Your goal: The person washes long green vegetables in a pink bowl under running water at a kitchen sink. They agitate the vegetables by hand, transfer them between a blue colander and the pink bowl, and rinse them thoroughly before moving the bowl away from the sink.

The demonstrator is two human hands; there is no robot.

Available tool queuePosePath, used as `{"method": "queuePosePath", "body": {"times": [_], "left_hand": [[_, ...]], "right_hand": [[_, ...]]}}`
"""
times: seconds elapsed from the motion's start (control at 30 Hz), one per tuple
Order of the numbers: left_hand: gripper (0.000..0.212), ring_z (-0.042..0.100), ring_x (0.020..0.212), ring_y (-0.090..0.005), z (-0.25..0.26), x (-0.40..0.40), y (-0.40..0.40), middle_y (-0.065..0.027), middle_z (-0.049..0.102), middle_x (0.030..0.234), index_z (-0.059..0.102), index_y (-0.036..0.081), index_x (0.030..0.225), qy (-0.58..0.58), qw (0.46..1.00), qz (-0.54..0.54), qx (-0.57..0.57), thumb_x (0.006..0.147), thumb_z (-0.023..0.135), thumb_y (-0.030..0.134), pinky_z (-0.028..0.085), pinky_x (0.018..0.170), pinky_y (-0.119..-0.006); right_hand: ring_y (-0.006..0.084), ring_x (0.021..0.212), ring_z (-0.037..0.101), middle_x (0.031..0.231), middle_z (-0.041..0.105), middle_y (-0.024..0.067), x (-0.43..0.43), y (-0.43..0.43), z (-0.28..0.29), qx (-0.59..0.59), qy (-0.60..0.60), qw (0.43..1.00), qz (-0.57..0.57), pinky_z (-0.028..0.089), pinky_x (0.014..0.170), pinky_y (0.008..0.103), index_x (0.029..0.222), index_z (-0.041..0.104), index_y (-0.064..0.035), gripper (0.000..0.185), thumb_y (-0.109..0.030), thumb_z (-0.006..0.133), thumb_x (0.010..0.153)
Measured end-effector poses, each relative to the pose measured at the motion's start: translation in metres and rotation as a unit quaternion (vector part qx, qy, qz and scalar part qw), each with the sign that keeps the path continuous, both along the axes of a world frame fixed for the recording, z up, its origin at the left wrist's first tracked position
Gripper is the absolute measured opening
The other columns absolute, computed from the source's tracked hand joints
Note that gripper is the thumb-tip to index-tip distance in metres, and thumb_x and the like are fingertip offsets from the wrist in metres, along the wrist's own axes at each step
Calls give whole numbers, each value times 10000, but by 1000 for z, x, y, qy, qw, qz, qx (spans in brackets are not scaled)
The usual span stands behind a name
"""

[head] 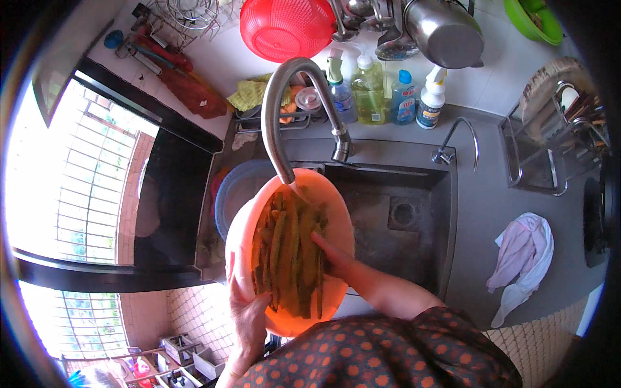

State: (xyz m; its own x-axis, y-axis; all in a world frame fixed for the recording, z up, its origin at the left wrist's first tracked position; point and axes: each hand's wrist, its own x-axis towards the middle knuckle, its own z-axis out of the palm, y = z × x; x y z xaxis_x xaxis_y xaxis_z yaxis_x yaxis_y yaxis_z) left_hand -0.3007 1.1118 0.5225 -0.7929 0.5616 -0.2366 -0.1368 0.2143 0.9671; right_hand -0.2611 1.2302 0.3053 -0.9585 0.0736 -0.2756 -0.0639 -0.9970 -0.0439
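Note:
An orange plastic bowl (339,218) is tilted beneath the curved metal faucet (271,106), with long green bean-like vegetables (291,247) inside it. Water runs from the spout onto them. My left hand (247,310) grips the bowl's near left side, thumb over the rim. My right hand (332,254) reaches into the bowl from the right, its fingers among the vegetables; their tips are partly hidden, so I cannot tell how firmly they hold. The bowl covers the left part of the dark sink (368,203).
A blue basin (230,194) sits left of the bowl. Several bottles (369,92) line the wall. A small tap (442,156), a cloth (524,257) and a metal rack (529,179) are on the right counter. A red colander (286,29) hangs above.

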Motion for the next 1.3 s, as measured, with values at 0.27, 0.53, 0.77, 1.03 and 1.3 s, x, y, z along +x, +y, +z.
{"method": "queuePosePath", "body": {"times": [0.27,0.53,0.77,1.03,1.3], "left_hand": [[617,552,915,-166,12,1,-10,-74,546,1070,439,-12,1223,67,994,76,33,616,535,-60,459,760,-234],[685,459,1137,-237,23,3,-17,-126,461,1232,358,-29,1295,150,987,60,-14,628,516,-28,355,982,-335],[777,379,1213,-232,29,12,-16,-132,381,1313,260,-33,1358,190,980,27,-61,619,497,3,290,1024,-333],[626,415,1169,-294,18,-8,-25,-173,422,1267,429,-1,1233,64,997,27,-23,617,540,-28,369,967,-379],[473,575,740,-237,-146,-69,-101,-129,562,931,442,42,1168,-156,972,39,171,702,513,1,489,635,-374]], "right_hand": [[218,1163,463,1299,451,96,-34,-9,23,47,44,998,16,353,1009,368,1325,350,-68,591,-418,505,875],[216,1169,456,1303,450,91,-52,-16,32,4,86,995,43,341,1013,366,1322,360,-74,606,-404,555,852],[235,1165,456,1289,460,101,-56,-20,30,1,91,996,26,330,1017,376,1319,365,-68,637,-420,576,832],[235,1151,465,1268,481,105,-29,-1,29,34,10,999,20,335,1013,378,1298,392,-62,599,-385,587,833],[224,1027,514,1116,555,103,23,39,44,236,-268,934,21,391,908,398,1211,470,-106,584,-317,704,720]]}}
